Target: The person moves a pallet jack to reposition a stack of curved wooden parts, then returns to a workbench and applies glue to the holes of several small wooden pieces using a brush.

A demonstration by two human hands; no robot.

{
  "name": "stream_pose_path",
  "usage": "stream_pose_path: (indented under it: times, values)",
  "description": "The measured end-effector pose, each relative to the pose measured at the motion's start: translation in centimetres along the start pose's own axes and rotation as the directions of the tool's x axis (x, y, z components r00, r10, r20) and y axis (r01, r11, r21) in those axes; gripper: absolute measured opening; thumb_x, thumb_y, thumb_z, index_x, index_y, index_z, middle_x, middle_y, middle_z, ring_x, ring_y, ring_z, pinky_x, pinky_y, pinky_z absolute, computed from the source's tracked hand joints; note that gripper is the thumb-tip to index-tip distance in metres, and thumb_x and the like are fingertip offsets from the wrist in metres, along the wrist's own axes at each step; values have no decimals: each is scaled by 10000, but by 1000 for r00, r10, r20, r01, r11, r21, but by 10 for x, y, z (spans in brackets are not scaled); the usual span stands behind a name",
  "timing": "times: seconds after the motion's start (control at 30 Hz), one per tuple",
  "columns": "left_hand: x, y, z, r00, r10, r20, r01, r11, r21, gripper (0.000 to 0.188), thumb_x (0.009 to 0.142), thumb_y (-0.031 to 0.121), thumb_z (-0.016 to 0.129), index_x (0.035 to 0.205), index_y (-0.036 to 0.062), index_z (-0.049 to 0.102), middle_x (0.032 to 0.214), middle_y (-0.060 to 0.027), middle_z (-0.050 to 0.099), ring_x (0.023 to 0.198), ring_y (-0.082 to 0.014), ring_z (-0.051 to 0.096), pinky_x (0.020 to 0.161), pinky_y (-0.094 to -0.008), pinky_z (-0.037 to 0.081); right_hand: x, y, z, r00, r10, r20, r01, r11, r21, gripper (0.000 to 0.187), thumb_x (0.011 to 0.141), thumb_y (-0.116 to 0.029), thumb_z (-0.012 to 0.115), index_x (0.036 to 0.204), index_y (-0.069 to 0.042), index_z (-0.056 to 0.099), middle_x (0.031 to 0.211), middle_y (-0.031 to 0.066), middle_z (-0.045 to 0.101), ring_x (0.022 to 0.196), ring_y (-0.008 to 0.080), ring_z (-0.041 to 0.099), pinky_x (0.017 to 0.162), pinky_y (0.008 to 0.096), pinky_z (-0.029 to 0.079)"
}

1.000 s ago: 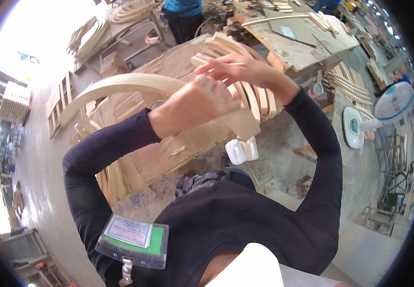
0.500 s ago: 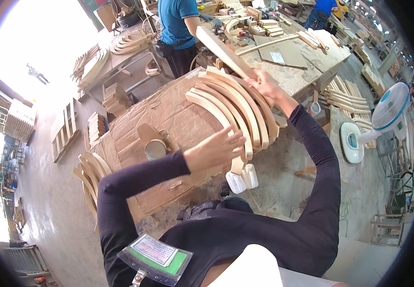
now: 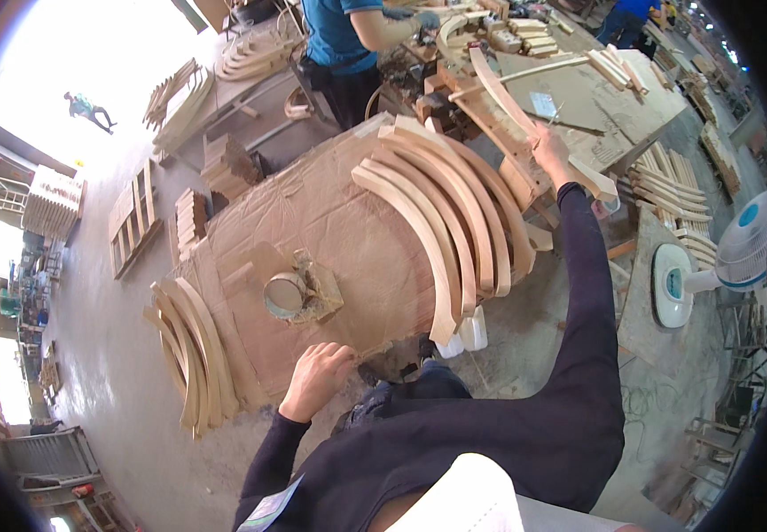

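My right hand is reached out to the far right, closed round a long curved wooden piece that lies slantwise at the neighbouring workbench's edge. Close to my body, my left hand is at the near edge of the covered table, its fingers curled in and nothing visible in them. Several curved wooden pieces lie side by side on the table's right end. At its left end is another group of curved pieces. Between the groups stands a round container on a crusted, yellowish block.
Behind the table, a person in a blue shirt works beside a cluttered workbench. A white fan stands at right. White plastic jugs are below the table's near right corner. Wooden pallets and stacked wood lie on the left floor.
My right hand has carried the curved piece rightward, away from the table stack. My left hand has drawn back from the stack toward my body, its fingers now curled.
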State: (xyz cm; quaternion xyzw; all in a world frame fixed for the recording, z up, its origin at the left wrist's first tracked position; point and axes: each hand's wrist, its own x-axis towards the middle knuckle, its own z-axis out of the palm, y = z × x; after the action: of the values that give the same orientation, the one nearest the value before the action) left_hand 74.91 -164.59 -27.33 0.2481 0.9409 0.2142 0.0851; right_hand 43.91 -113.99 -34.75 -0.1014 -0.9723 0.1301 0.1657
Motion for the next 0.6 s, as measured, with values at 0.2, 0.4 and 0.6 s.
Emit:
stream_pose_path:
  times: [0.2,0.4,0.6]
  values:
    - [-30,-9,30,966,-238,-102,231,970,-72,84,772,112,587,829,55,563,776,-112,568,791,-294,557,713,-386,431,-5,-1,12,992,-110,-64,110,994,-2,402,794,-214,623,1154,-53,551,936,210,622,898,361,597,741,446,483]
    - [-24,-3,36,957,-276,-92,266,958,-105,70,777,101,583,825,58,556,779,-109,563,788,-291,552,697,-380,426,-6,-2,13,988,-136,-71,130,988,-80,372,801,-218,614,1144,-83,562,902,206,631,855,365,612,720,455,486]
    - [-32,1,43,931,-354,-84,341,930,-137,79,768,109,587,825,56,573,802,-112,585,798,-301,563,712,-377,439,12,15,9,962,-163,-219,138,983,-124,340,801,-195,607,1128,-107,576,853,179,645,848,351,618,699,447,485]
